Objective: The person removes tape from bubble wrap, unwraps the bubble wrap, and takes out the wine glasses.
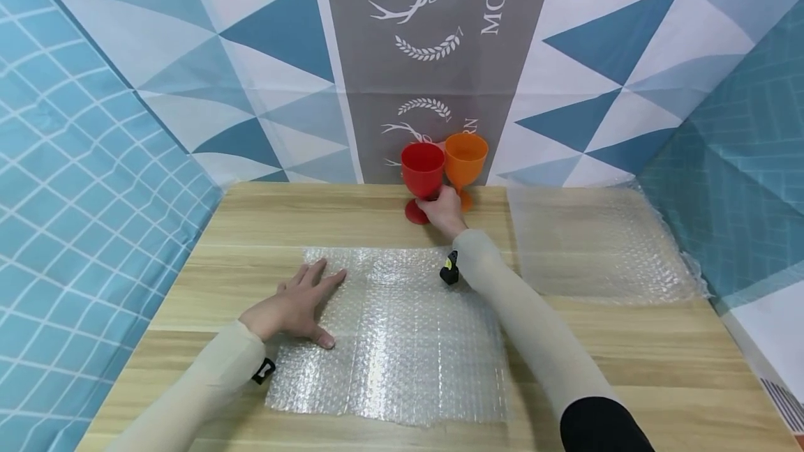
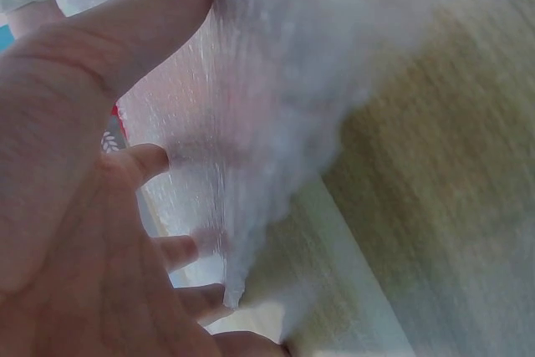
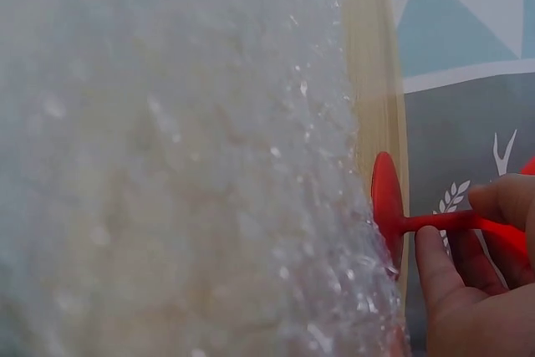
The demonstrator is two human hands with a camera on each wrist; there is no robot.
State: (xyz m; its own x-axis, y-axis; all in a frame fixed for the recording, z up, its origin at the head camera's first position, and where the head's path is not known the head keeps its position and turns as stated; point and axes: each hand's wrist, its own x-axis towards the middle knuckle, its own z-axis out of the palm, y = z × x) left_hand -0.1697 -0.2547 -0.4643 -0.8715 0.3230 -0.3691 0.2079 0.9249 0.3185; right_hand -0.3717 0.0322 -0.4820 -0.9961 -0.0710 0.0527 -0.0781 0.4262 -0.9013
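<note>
At the back of the table, my right hand [image 1: 444, 211] grips a red goblet [image 1: 423, 167] by its stem, just under the bowl. In the right wrist view the fingers close around the goblet's thin stem [image 3: 443, 221]. An orange goblet [image 1: 466, 159] stands upright right beside it. My left hand [image 1: 298, 307] rests with spread fingers on the left edge of a bubble wrap sheet [image 1: 402, 340] lying flat on the table. The left wrist view shows the spread fingers touching the blurred film edge [image 2: 251, 232].
A second piece of bubble wrap [image 1: 597, 250] lies at the back right of the wooden table [image 1: 628, 361]. Behind the goblets rises a patterned cloth wall [image 1: 427, 75]. Blue cloth [image 1: 82, 215] hangs along the left side.
</note>
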